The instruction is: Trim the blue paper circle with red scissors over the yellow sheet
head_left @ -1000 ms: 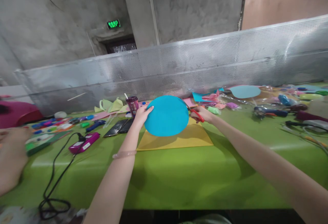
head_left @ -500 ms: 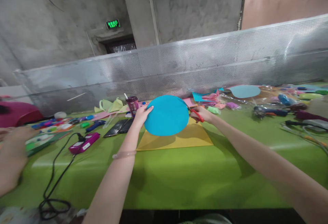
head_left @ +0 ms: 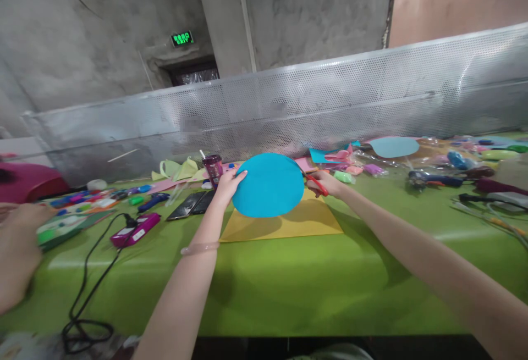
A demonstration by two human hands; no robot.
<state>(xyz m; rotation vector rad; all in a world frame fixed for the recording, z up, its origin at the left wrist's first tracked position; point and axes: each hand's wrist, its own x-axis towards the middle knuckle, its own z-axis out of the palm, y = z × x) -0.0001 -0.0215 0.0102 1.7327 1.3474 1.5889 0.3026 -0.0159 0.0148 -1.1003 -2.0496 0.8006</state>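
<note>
A round sheet of bright blue paper (head_left: 268,187) is held up in front of me. My left hand (head_left: 230,184) pinches its left edge, the thumb lying on the near face. At the opposite edge, my right hand (head_left: 326,180) grips red-handled scissors (head_left: 317,184), whose blades meet the paper's upper right rim. How far the blades are apart is too small to tell. Beneath the blue paper, a yellow sheet (head_left: 284,229) lies on the green tabletop (head_left: 322,283), partly covered from view.
Left of my arm are a lidded cup with a straw (head_left: 213,169), dark phones (head_left: 187,206) and a purple power strip (head_left: 136,230) with a black cord. Another person's arm (head_left: 18,255) reaches in at far left. A glue gun (head_left: 433,179) lies right; a perforated metal panel (head_left: 289,107) stands behind.
Almost nothing differs in my hands, the paper or the scissors. At far left, the other person's arm and the card near it have shifted slightly to the left.
</note>
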